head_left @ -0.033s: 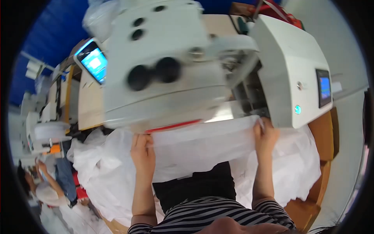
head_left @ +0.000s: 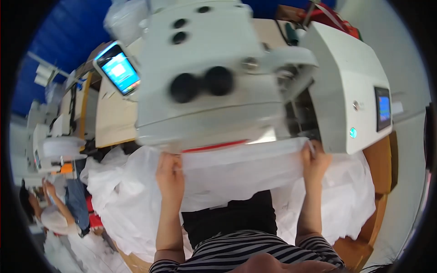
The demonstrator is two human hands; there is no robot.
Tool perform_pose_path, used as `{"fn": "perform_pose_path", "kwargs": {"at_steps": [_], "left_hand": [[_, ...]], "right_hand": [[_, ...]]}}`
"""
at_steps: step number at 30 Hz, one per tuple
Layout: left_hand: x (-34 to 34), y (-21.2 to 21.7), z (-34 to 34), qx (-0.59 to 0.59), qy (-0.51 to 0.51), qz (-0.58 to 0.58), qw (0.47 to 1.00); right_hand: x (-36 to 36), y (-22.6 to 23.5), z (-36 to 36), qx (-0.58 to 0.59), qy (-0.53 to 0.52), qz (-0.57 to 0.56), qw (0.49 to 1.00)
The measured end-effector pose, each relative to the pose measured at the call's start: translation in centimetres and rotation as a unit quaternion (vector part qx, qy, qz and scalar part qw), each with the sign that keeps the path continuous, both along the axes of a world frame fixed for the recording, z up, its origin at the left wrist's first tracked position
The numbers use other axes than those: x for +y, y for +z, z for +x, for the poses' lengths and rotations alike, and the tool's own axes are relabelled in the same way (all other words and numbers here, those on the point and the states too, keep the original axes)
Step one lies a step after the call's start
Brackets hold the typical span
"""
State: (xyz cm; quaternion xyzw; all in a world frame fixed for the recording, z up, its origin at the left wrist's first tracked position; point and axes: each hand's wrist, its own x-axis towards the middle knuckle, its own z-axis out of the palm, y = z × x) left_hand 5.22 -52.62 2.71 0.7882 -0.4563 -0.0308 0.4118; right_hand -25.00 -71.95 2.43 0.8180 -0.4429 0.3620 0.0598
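A length of thin white fabric [head_left: 236, 170] is stretched between my two hands along the front of a large white machine [head_left: 207, 120] with round black knobs and a red strip low on its front. My left hand [head_left: 170, 168] is closed on the fabric's edge near the left end of that red strip. At the right, beside the white control box [head_left: 341, 91], my right hand [head_left: 315, 157] pinches the same edge. The rest of the fabric spreads in loose folds to both sides and across my lap. The machine's body hides what lies beneath it.
A lit touchscreen [head_left: 118, 70] stands on the pale table [head_left: 109, 116] at left. The control box carries a small screen and a glowing button. Brown cardboard [head_left: 380, 166] stands at the right by the wall. Another person [head_left: 54, 216] sits far left near white machinery.
The whole view has shifted slightly, so the machine and screens appear further right. Both hands keep their hold on the fabric and lie a little further left relative to the machine.
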Motion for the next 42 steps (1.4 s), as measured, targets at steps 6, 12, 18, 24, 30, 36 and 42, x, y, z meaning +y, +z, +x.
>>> {"fn": "perform_pose_path", "kwargs": {"at_steps": [6,12,18,24,30,36,42], "left_hand": [[-0.3,-0.5,-0.6,0.004,0.062,0.009,0.998],[2.8,-0.6,0.4,-0.119,0.074,0.02,0.99],[7.1,-6.6,-1.0,-0.047,0.002,0.165,0.985],[9.8,-7.4,-0.8,0.104,0.078,0.157,0.979],[13.0,-3.1,2.9,-0.017,0.131,0.079,0.988],[11.0,0.4,1.9,0.105,0.254,0.024,0.961],[10.3,0.5,2.4,-0.034,0.136,-0.025,0.99]], "right_hand": [[-1.2,0.3,2.1,0.028,-0.001,-0.02,0.999],[4.6,2.8,3.8,-0.09,0.02,-0.122,0.988],[5.6,0.2,10.1,0.047,0.162,0.193,0.967],[2.2,-5.0,7.8,-0.114,0.103,0.205,0.967],[4.1,-4.3,9.1,-0.034,0.107,0.183,0.977],[5.8,-2.2,11.4,-0.05,0.148,0.206,0.966],[4.7,0.8,11.2,-0.212,0.191,0.367,0.885]]}}
